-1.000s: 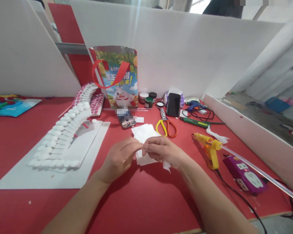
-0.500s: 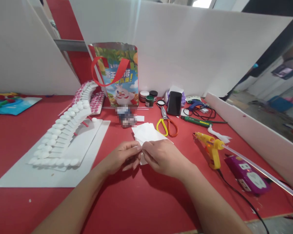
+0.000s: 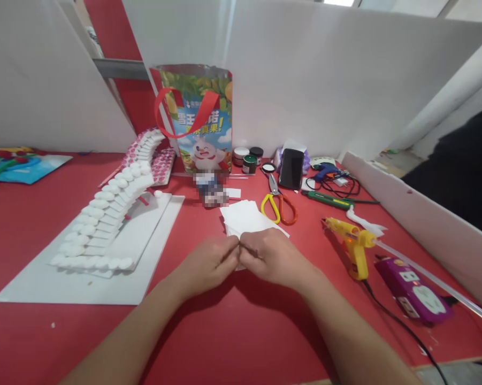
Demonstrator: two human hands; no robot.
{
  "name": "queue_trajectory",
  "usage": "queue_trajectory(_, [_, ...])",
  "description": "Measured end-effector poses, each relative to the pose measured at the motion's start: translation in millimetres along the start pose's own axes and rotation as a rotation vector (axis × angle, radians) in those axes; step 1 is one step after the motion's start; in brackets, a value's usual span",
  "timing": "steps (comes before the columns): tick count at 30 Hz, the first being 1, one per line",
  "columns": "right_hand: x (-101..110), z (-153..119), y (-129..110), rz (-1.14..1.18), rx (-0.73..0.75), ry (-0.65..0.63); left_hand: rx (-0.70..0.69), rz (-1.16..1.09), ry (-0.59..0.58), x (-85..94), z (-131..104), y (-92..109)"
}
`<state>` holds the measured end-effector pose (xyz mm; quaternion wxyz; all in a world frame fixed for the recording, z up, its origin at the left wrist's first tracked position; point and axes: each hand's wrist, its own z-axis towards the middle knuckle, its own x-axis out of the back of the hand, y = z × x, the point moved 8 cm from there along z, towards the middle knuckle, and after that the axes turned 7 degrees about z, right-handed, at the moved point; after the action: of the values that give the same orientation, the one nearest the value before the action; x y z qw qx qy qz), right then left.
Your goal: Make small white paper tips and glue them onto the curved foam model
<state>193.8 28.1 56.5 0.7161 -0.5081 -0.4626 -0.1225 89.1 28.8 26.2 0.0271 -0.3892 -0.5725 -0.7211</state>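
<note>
My left hand (image 3: 211, 263) and my right hand (image 3: 273, 255) meet at the fingertips over the red table. Both are closed, fingers curled in a pinch; whatever is between them is hidden or too small to name. Just beyond and partly under them lie white paper sheets (image 3: 246, 216). Scissors (image 3: 273, 200) with a yellow and a red handle rest right of the sheets. On the left, a curved white piece edged with round white discs (image 3: 104, 206) sits on a white board (image 3: 28, 283).
A colourful bag (image 3: 203, 117) stands at the back, beside small jars (image 3: 249, 163) and a black phone (image 3: 291, 168). To the right lie a green cutter (image 3: 327, 200), a yellow glue gun (image 3: 353, 240) with its cable and a purple power socket (image 3: 415, 291).
My left hand's fingers have curled in against my right hand, where some were spread before. The view has shifted slightly, and a dark shape now fills the far right.
</note>
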Motion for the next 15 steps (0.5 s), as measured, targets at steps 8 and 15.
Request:
queue_trajectory(8, [0,-4,-21,-0.295,0.225,0.031,0.316,-0.914,-0.385,-32.1,-5,-13])
queue_trajectory(15, [0,-6,-18,-0.308,0.203,0.051,0.281,-0.918,-0.347,-27.0,-2,-14])
